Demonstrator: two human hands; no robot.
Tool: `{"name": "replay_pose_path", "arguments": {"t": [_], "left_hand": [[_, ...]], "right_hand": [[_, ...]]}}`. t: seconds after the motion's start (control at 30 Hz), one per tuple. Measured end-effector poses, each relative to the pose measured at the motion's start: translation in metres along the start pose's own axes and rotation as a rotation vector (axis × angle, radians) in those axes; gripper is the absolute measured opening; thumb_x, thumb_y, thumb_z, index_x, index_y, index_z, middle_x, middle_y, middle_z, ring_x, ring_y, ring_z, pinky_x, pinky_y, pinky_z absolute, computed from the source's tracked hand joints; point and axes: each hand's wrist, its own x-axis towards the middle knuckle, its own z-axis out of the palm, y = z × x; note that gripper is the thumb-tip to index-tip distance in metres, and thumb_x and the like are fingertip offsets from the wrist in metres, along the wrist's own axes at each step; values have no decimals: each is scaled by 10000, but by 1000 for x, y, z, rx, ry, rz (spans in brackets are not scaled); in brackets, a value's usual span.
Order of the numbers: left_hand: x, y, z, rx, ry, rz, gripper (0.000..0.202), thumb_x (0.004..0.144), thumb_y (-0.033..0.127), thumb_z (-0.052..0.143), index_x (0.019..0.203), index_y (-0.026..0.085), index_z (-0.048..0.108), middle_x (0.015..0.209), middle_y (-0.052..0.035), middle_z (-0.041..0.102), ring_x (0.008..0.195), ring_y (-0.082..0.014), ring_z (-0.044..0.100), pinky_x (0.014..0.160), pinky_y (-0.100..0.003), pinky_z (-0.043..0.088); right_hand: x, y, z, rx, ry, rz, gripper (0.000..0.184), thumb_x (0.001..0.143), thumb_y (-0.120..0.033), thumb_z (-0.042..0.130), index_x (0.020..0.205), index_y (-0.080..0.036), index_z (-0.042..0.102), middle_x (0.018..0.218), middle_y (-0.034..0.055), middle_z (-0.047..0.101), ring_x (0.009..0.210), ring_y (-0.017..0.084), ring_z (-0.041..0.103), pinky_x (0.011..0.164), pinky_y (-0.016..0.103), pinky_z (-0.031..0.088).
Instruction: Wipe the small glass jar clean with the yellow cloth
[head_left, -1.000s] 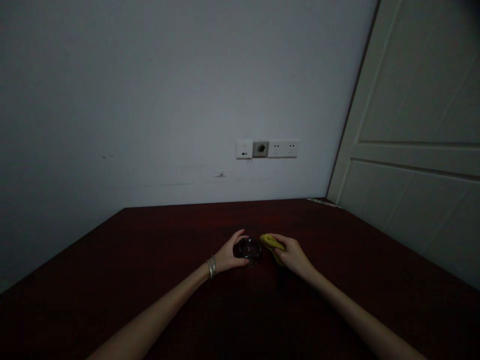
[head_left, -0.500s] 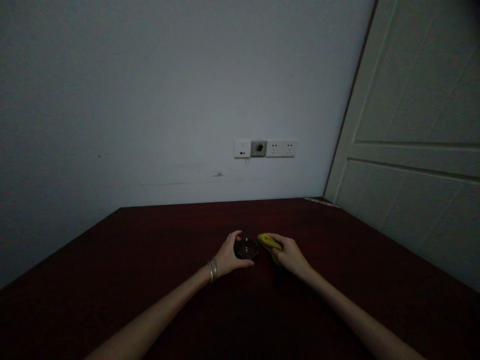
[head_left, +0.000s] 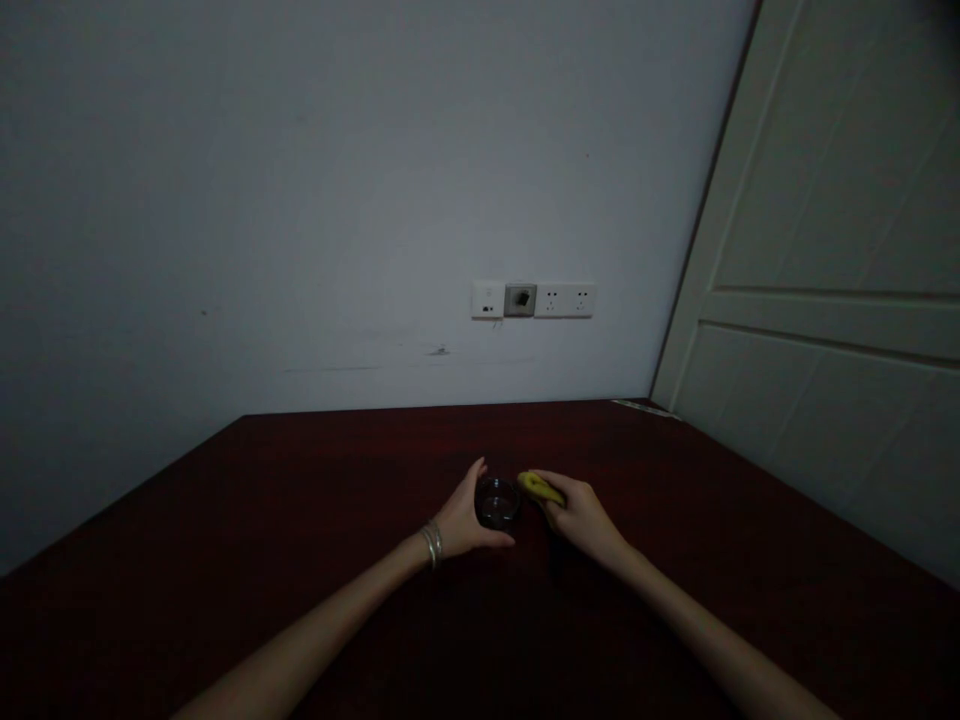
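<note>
A small, dark glass dish [head_left: 496,506], like an ashtray, sits on the dark red tabletop [head_left: 360,450]. Curved around its left side is my left hand [head_left: 463,515], fingers at the far side and thumb stretched along the near side. The thumb and fingertips look spread, with a slight gap between the thumb and the glass. My right hand [head_left: 581,512] grips a folded yellow cloth [head_left: 541,488] just right of the dish. Part of the cloth is hidden under the fingers and palm. Cloth and dish are close together but appear apart.
A pale wall [head_left: 337,200] rises behind the table, with a row of sockets [head_left: 565,300] and a grey switch plate [head_left: 520,300]. To the right stands a panelled door [head_left: 825,240]. A pale strip [head_left: 645,408] lies at the table's far right corner.
My left thumb has moved a little away from the dish, so the hand is wider around it. The dish's outline looks slightly different. My right hand still grips the cloth in nearly the same place.
</note>
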Motion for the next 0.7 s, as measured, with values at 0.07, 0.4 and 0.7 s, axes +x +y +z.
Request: {"name": "replay_pose_path", "arguments": {"t": [0.07,0.4,0.7], "left_hand": [[1,-1,-6,-76,-109,6,1265,458,281,858,1455,202,83,1461,-220,308,1330,-326,360,1113,-494,231],[3,-10,-8,49,-75,26,1128,466,315,856,1414,162,265,1363,-197,474,1247,-324,471,1058,-467,344],[4,-12,-7,81,-57,46,948,469,351,862,1289,152,431,1219,-148,600,1126,-302,565,992,-434,420]], "right_hand": [[0,0,-3,-33,-8,-28,517,713,-27,446,1180,-171,614,1181,82,659,1096,210,611,999,401,440],[5,-7,-2,-329,-187,-447,640,720,66,368,1324,-116,481,1350,155,520,1285,201,455,1060,392,406],[-11,-27,2,-614,-256,-365,710,670,102,411,1357,-76,414,1368,198,483,1262,229,480,1031,367,437]]}}
